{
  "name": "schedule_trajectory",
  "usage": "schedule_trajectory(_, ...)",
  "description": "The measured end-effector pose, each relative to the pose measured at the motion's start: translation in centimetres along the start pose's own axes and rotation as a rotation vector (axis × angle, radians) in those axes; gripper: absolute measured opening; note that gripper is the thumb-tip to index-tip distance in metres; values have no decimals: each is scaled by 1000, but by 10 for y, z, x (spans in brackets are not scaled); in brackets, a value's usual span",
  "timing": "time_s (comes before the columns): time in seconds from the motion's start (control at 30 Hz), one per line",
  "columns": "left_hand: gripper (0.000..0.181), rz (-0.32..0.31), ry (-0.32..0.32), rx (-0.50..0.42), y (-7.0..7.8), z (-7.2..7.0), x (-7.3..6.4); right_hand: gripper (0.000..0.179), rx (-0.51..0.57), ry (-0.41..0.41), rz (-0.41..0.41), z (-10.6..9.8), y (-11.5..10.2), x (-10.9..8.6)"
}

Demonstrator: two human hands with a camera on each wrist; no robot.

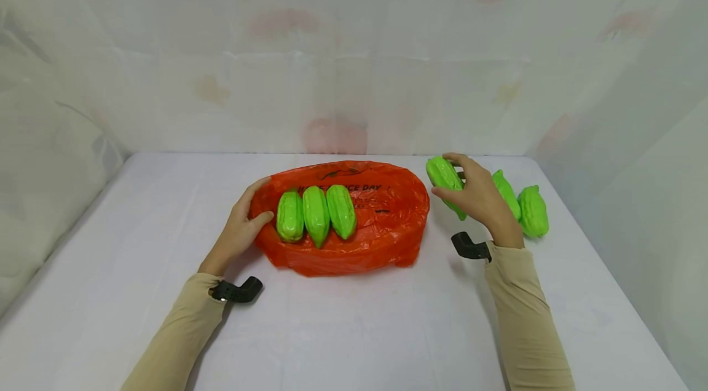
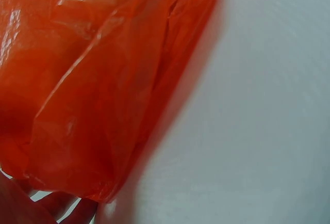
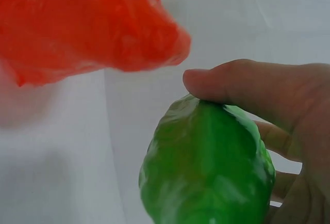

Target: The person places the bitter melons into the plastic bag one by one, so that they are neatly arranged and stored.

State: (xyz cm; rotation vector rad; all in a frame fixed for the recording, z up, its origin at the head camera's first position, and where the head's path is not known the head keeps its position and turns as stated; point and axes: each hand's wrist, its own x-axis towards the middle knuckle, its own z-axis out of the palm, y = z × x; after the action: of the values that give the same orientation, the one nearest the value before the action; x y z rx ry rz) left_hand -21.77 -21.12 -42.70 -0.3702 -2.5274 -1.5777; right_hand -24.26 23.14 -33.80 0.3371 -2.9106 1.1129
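Ideally, the fruit (image 1: 444, 176) pinched by the right hand (image 1: 482, 199) is set rightmost in the bag (image 1: 389, 237) gripped by the left hand (image 1: 241, 228).

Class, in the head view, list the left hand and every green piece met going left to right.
Left hand, first green piece, second green piece, third green piece (these three within the red bag outline), held green piece (in the right hand), partly hidden green piece, rightmost green piece.
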Motion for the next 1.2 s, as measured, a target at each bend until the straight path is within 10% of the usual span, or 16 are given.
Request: schedule_trajectory(1.2,67,2,8,3,3,1,0,74,58,24,-87,19,-53,-10)
